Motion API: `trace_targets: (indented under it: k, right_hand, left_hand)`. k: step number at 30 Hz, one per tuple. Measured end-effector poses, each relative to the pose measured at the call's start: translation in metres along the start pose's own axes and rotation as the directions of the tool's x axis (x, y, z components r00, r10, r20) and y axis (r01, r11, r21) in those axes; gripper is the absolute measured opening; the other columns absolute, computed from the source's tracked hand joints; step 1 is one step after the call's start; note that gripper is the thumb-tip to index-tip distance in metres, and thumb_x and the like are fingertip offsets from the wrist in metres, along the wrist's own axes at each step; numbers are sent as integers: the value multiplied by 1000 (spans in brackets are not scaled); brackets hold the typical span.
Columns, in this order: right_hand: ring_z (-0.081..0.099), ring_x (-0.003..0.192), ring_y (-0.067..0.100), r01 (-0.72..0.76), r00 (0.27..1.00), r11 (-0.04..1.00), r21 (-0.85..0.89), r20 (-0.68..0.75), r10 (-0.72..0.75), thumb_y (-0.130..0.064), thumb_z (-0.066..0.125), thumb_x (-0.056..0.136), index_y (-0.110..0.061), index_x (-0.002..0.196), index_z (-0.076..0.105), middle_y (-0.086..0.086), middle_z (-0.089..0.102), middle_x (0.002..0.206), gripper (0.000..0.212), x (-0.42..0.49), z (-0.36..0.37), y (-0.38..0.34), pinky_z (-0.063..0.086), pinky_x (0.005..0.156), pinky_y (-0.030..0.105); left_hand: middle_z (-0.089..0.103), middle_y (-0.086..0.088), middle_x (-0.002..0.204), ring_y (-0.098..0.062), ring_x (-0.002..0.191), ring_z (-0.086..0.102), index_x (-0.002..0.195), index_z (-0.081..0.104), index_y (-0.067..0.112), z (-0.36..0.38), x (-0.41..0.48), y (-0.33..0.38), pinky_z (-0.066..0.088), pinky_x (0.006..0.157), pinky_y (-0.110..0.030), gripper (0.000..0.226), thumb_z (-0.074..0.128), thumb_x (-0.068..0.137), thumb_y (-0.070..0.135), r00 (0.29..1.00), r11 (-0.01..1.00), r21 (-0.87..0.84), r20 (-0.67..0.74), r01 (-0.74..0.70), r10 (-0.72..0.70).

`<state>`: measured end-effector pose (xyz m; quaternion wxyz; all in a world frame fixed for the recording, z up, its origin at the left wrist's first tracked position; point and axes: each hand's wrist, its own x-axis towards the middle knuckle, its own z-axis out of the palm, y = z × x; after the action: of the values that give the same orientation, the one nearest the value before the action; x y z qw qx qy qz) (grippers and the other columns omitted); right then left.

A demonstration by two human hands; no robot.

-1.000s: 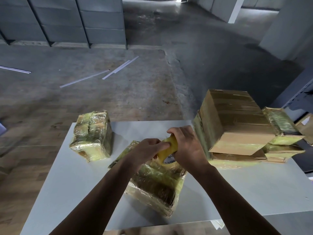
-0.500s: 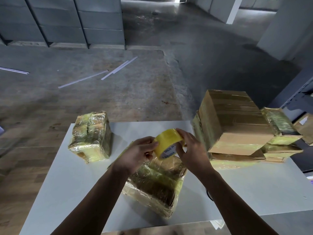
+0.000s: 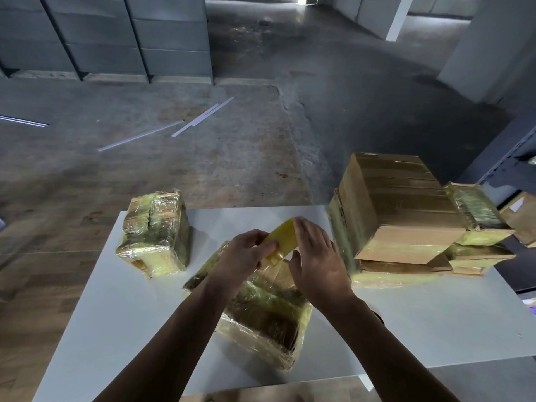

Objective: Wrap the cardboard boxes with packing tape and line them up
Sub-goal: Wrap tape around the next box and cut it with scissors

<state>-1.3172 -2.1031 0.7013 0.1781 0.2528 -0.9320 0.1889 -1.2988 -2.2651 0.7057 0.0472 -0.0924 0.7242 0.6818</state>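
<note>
A yellow packing tape roll (image 3: 282,240) hangs just above a tape-wrapped cardboard box (image 3: 266,320) that lies at the middle of the white table (image 3: 116,329). My left hand (image 3: 243,256) pinches the roll's near left edge. On the roll's right side is my right hand (image 3: 316,262), fingers stretched over the top and thumb below. A second wrapped box (image 3: 153,236) stands at the table's far left. A large brown cardboard box (image 3: 400,210) rests on flatter wrapped boxes at the far right.
Smaller wrapped boxes (image 3: 475,210) are stacked beside the large box at the table's right edge. Beyond the table lies concrete floor with white strips (image 3: 203,116) on it. Grey cabinets (image 3: 116,39) line the back wall.
The tape roll has turned in my hands, so its printed core no longer faces me. My right hand's fingers have spread flatter over it. The boxes have not moved.
</note>
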Motion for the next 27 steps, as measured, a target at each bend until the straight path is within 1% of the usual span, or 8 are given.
trace_targets:
  k: [5,9,13,16,18,20,22,27]
  right_hand:
    - [53,124,34,196,981,979,-57,6,-196,-2,73,74,-5,123,63,20,56,131,50,-9,3,-2,49,96,48]
    - [56,121,32,173,985,985,-2,-25,-173,0,70,73,-9,119,67,15,59,129,47,-9,1,2,50,95,47]
    - [55,121,27,28,999,985,170,-25,-24,1,63,84,-9,132,56,11,57,132,50,-5,-1,12,51,96,41]
    - [54,121,19,-244,970,909,338,106,221,-8,63,90,-12,139,48,5,55,134,51,-2,1,18,47,97,28]
    - [63,109,18,-490,872,733,472,293,393,-13,60,93,-14,133,51,2,64,118,41,1,2,23,52,91,31]
    - [71,89,19,-694,716,398,601,515,471,-13,54,97,-9,128,54,3,73,96,31,4,3,22,59,78,36]
    - [73,82,22,-742,652,176,647,634,415,-14,47,100,-2,121,56,9,75,86,26,4,2,18,59,69,32]
    - [72,78,25,-748,540,-270,607,792,285,-11,44,100,5,113,58,20,72,92,25,3,-1,6,57,61,32]
  left_hand:
    - [61,-3,72,-13,59,46,96,69,9,3,-1,-1,39,57,-25,14,59,93,18,998,999,-29,-48,28,-29]
    - [59,-6,77,-14,65,47,98,68,4,2,-2,-1,37,59,-26,13,58,93,10,999,995,-91,-15,39,-40]
    - [53,0,66,-13,61,41,91,67,3,-2,-3,-3,35,61,-25,13,57,93,11,998,985,-162,48,58,-51]
    - [42,1,60,-11,56,38,76,61,9,-6,-4,-5,35,55,-20,16,57,91,13,993,940,-330,107,89,-56]
    - [39,0,62,-10,55,38,69,58,14,-7,-3,-3,32,53,-19,19,60,88,17,987,878,-462,151,126,-62]
    - [41,1,62,-9,54,40,65,59,18,-7,-1,-2,33,52,-19,20,63,84,21,984,842,-519,162,146,-71]
    - [44,2,62,-8,52,43,64,61,20,-7,2,-2,38,50,-18,21,63,85,24,984,821,-550,160,157,-81]
    - [45,2,62,-9,52,45,68,60,18,-7,3,-3,40,50,-19,18,68,81,28,986,844,-516,147,148,-82]
